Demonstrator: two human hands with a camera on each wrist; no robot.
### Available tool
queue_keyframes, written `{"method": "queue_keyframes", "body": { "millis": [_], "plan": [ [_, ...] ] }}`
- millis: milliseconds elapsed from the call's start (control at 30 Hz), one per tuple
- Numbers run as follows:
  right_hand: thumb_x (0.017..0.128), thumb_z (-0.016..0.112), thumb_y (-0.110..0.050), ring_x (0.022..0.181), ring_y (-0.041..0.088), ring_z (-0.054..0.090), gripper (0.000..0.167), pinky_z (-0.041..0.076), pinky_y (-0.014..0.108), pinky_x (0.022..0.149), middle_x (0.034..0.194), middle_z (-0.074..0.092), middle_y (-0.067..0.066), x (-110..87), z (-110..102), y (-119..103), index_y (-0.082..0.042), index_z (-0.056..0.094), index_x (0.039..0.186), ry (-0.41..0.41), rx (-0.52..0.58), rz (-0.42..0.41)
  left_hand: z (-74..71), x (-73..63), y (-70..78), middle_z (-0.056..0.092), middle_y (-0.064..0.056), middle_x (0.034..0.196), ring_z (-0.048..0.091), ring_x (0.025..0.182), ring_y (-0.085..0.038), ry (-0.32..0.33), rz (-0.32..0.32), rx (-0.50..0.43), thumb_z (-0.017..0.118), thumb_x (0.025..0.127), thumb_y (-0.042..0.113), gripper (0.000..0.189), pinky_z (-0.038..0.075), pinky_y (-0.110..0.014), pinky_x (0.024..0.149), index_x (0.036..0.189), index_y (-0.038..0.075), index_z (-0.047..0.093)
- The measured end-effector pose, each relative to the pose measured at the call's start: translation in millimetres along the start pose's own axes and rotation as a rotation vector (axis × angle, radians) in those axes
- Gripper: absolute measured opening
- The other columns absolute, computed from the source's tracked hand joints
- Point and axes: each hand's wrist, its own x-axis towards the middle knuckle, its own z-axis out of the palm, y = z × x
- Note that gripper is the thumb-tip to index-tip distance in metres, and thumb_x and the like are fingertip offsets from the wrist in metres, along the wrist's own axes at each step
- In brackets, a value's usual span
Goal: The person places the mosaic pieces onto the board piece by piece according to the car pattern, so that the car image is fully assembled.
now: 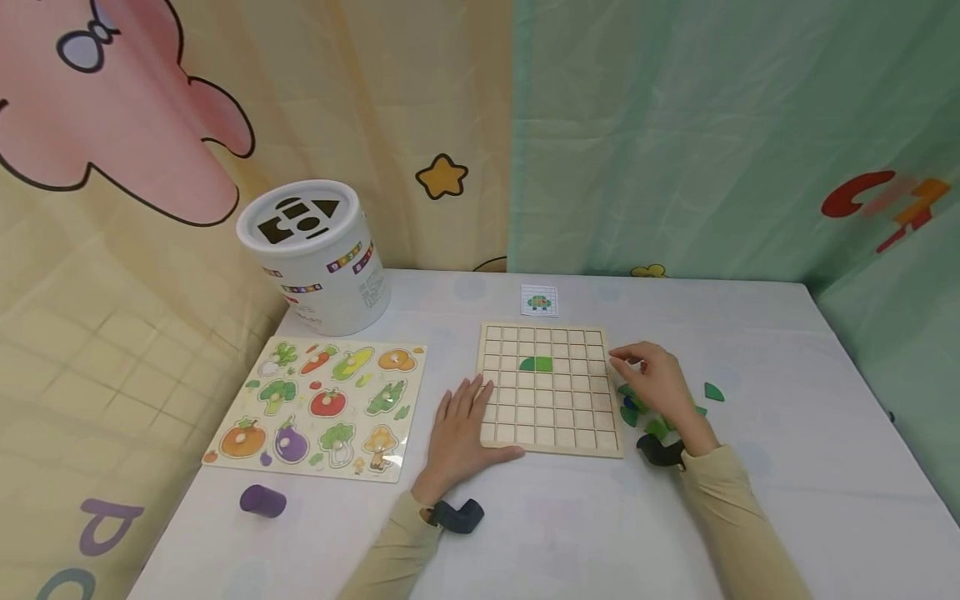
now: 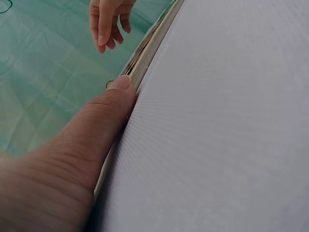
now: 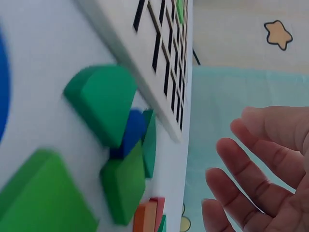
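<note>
A wooden grid board [image 1: 551,417] lies flat on the table, with a dark green rounded piece [image 1: 528,364] and a light green square [image 1: 544,364] side by side in its upper cells. My left hand [image 1: 459,429] rests with spread fingers at the board's lower left corner; its thumb [image 2: 104,113] lies along the near edge. Above loose blocks beside the board's right edge hovers my right hand [image 1: 656,383], fingers loosely bent and nothing visible between them. Among those blocks are a dark green rounded block [image 3: 104,99], a green block [image 3: 124,186] and a blue one [image 3: 133,128], partly hidden.
A small card with a green pattern [image 1: 539,301] lies behind the board. To the left are a vegetable puzzle board [image 1: 345,429], a purple cylinder [image 1: 262,501] and a white bucket with a shape-hole lid [image 1: 330,283]. One green quarter-round block [image 1: 714,392] lies apart, farther right.
</note>
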Motion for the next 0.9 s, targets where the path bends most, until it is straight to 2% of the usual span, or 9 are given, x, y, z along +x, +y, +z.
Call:
{"method": "queue_keyframes", "body": {
  "millis": [100, 200, 267, 367, 500, 600, 767, 900],
  "plan": [
    [0.090, 0.065, -0.011, 0.070, 0.023, 0.047, 0.019, 0.039, 0.035, 0.059, 0.087, 0.062, 0.012, -6.1, -7, 6, 0.002, 0.070, 0.103, -0.018, -0.017, 0.067, -0.3, -0.2, -0.2, 0.020, -0.008, 0.155, 0.011, 0.142, -0.025, -0.007, -0.005, 0.002, 0.062, 0.068, 0.076, 0.112, 0.006, -0.044, 0.113, 0.151, 0.010, 0.025],
    [0.090, 0.066, -0.012, 0.077, 0.026, 0.054, 0.020, 0.047, 0.040, 0.066, 0.090, 0.063, 0.012, -11.4, -12, 12, 0.001, 0.070, 0.103, -0.071, -0.022, 0.120, -0.6, -0.6, -0.3, 0.019, -0.008, 0.156, 0.010, 0.143, -0.025, -0.012, -0.008, -0.001, 0.062, 0.068, 0.076, 0.112, 0.005, -0.043, 0.113, 0.151, 0.011, 0.024],
    [0.088, 0.069, -0.013, 0.082, 0.028, 0.057, 0.020, 0.049, 0.043, 0.070, 0.092, 0.064, 0.012, -14.5, -13, 16, 0.001, 0.070, 0.103, -0.115, -0.029, 0.138, -0.8, -0.7, -0.5, 0.019, -0.008, 0.156, 0.010, 0.142, -0.025, -0.010, -0.006, -0.004, 0.062, 0.068, 0.076, 0.112, 0.005, -0.043, 0.113, 0.151, 0.010, 0.025],
    [0.085, 0.073, -0.013, 0.081, 0.027, 0.056, 0.020, 0.048, 0.042, 0.069, 0.091, 0.064, 0.010, -18.0, -15, 19, 0.000, 0.071, 0.099, -0.179, -0.049, 0.140, -0.8, -0.8, -0.6, 0.020, -0.008, 0.155, 0.011, 0.142, -0.025, -0.006, -0.001, -0.002, 0.062, 0.068, 0.076, 0.112, 0.006, -0.044, 0.113, 0.151, 0.010, 0.025],
    [0.080, 0.075, -0.009, 0.080, 0.025, 0.053, 0.018, 0.046, 0.042, 0.069, 0.090, 0.064, 0.009, -19.2, -16, 21, 0.000, 0.072, 0.095, -0.225, -0.078, 0.108, 0.2, -0.6, -1.1, 0.020, -0.008, 0.155, 0.011, 0.142, -0.025, -0.005, 0.002, 0.005, 0.061, 0.068, 0.077, 0.112, 0.007, -0.044, 0.113, 0.151, 0.010, 0.025],
    [0.079, 0.075, -0.006, 0.081, 0.025, 0.053, 0.017, 0.046, 0.042, 0.072, 0.090, 0.065, 0.010, -19.0, -16, 22, 0.000, 0.072, 0.094, -0.235, -0.094, 0.101, 0.7, -0.4, -1.4, 0.020, -0.008, 0.155, 0.011, 0.142, -0.025, -0.007, 0.000, 0.002, 0.061, 0.068, 0.077, 0.112, 0.006, -0.044, 0.113, 0.151, 0.011, 0.025],
    [0.079, 0.077, -0.009, 0.073, 0.021, 0.047, 0.017, 0.042, 0.034, 0.064, 0.082, 0.062, 0.004, -17.4, -14, 24, -0.001, 0.073, 0.094, -0.244, -0.120, 0.112, 0.7, -0.4, -1.4, 0.020, -0.008, 0.155, 0.010, 0.143, -0.025, -0.011, -0.003, 0.001, 0.061, 0.068, 0.077, 0.112, 0.006, -0.044, 0.113, 0.151, 0.011, 0.024],
    [0.079, 0.078, -0.015, 0.071, 0.019, 0.047, 0.020, 0.041, 0.033, 0.061, 0.078, 0.061, 0.001, -14.7, -13, 22, -0.002, 0.073, 0.093, -0.255, -0.141, 0.118, 0.0, -0.5, -0.9, 0.020, -0.008, 0.156, 0.010, 0.143, -0.024, -0.015, -0.005, -0.001, 0.061, 0.068, 0.077, 0.112, 0.006, -0.044, 0.113, 0.151, 0.011, 0.024]
  ]
}}
